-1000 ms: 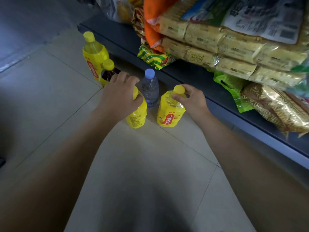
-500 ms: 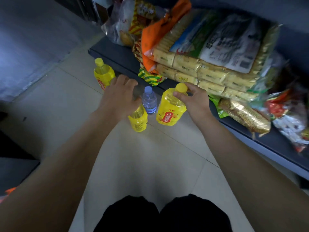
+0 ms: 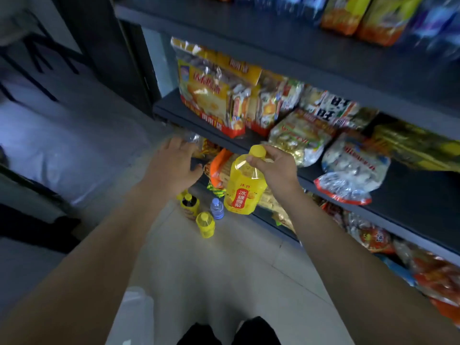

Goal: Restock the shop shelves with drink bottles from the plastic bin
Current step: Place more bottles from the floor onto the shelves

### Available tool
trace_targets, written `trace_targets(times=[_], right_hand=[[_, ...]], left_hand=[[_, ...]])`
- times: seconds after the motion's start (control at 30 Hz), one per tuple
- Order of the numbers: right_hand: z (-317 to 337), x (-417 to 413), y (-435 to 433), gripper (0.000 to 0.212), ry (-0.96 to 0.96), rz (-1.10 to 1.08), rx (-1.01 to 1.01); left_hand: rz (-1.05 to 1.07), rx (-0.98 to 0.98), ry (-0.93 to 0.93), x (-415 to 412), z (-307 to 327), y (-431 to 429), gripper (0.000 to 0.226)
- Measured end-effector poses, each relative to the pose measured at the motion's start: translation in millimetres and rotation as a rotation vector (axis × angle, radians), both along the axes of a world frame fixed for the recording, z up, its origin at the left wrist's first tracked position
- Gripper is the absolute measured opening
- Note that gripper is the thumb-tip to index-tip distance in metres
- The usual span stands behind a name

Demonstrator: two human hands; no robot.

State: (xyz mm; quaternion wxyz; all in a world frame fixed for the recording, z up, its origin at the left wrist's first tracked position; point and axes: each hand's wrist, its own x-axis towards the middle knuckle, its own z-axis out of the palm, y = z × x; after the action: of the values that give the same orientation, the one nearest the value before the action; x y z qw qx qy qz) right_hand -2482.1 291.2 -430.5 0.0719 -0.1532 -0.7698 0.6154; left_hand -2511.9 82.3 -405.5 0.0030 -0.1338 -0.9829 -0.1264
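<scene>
Yellow bottle hangs, neck pinched by the right hand.

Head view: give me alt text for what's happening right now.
The right hand holds a large yellow bottle by its neck, in front of snack-filled shelves. The left hand hovers open and empty. More bottles stand on the floor below.

Left hand spread, palm down, right hand pinching yellow bottle neck
</scene>
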Motion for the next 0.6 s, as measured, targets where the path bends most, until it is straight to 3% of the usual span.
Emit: trace_targets(times=[0.27, 0.33, 0.47, 0.53, 0.6], right_hand=[[203, 28, 1, 0.043, 0.098, 0.056, 0.085], [244, 34, 1, 0.028, 0.145, 0.045, 0.095], [312, 51, 1, 0.036, 0.224, -0.004, 0.139], [341, 63, 1, 0.025, 0.256, -0.030, 0.137], [367, 73, 0, 0.036, 0.284, -0.059, 0.118]], left_hand=[[-0.023, 0.010, 0.071, 43, 198, 6, 0.048], [-0.043, 0.005, 0.086, 50, 235, 6, 0.046], [-0.099, 0.029, 0.111, 59, 299, 6, 0.045], [-0.139, 0.033, 0.125, 62, 323, 5, 0.044], [-0.181, 0.034, 0.116, 65, 344, 4, 0.043]])
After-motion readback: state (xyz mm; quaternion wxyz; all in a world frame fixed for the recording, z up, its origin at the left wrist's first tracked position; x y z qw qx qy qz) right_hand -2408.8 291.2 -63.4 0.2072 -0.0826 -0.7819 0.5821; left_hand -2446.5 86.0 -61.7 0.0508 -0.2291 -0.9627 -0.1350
